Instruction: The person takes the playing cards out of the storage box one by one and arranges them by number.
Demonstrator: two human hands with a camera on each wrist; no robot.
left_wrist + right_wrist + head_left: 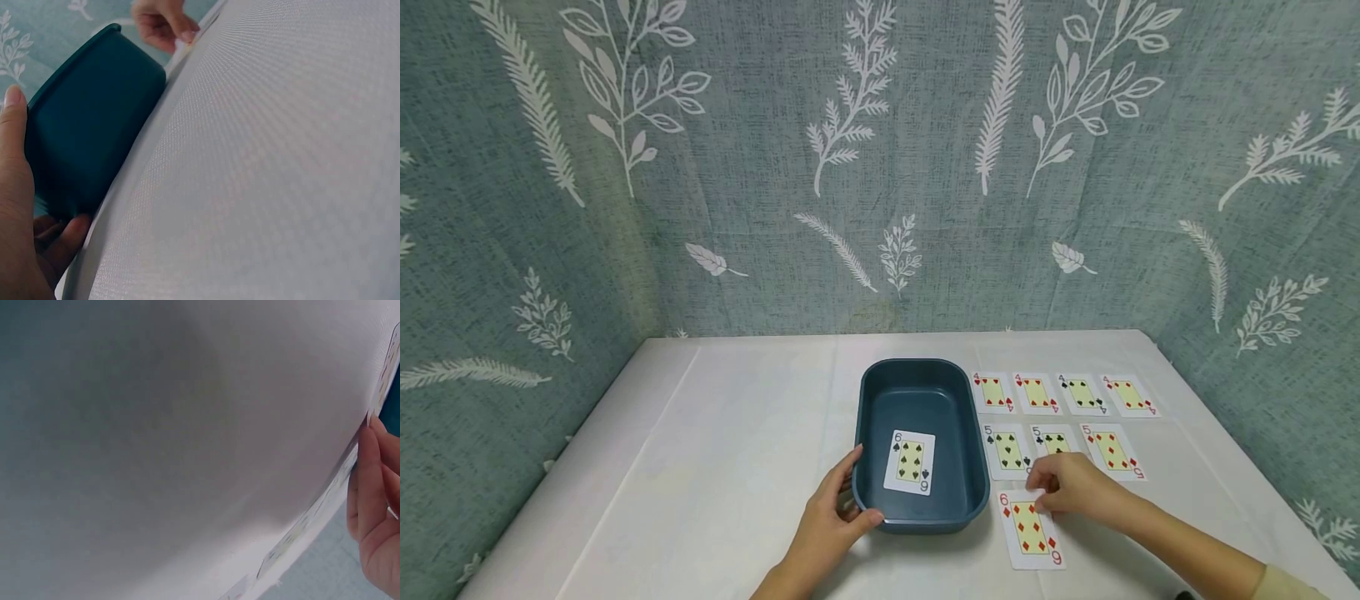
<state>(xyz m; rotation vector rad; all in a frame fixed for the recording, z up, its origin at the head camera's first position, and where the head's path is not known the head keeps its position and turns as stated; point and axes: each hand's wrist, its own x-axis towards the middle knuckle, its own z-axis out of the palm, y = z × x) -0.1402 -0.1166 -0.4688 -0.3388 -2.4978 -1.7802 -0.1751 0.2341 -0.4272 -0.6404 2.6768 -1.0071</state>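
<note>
Both grips busy: one steadies the tray, the other works at a card

Left hand [829,523] curls round the near left corner of the dark teal tray [872,400], thumb on its rim, fingers on the outer wall; a six of spades [910,462] lies face up inside. With my right hand [1071,486] I rest bent fingertips on the top edge of the six of diamonds [1032,530], flat on the white tabletop [715,450] just right of the tray; whether I pinch it I cannot tell. Beyond lie a row of fives [1111,451] and a row of fours [1036,392], partly under my knuckles
</note>
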